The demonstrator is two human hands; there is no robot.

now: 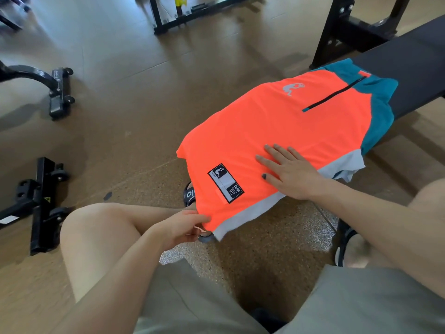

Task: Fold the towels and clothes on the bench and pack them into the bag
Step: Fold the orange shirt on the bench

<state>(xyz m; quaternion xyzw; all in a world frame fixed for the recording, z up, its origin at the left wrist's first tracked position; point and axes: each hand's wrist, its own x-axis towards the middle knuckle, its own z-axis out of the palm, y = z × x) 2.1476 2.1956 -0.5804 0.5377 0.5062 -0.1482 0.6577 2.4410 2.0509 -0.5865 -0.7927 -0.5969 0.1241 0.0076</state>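
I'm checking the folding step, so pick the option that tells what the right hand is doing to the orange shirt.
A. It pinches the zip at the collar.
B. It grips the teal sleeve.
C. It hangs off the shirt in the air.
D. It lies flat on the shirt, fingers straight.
D: the right hand lies palm down, fingers spread, on the orange shirt, while the left hand pinches the hem corner.

Right hand (290,173): flat, palm down, fingers straight and slightly spread, forearm reaching in from right. Left hand (184,227): lower, fingers curled in a pinch, forearm crossing over bare left knee (96,225).
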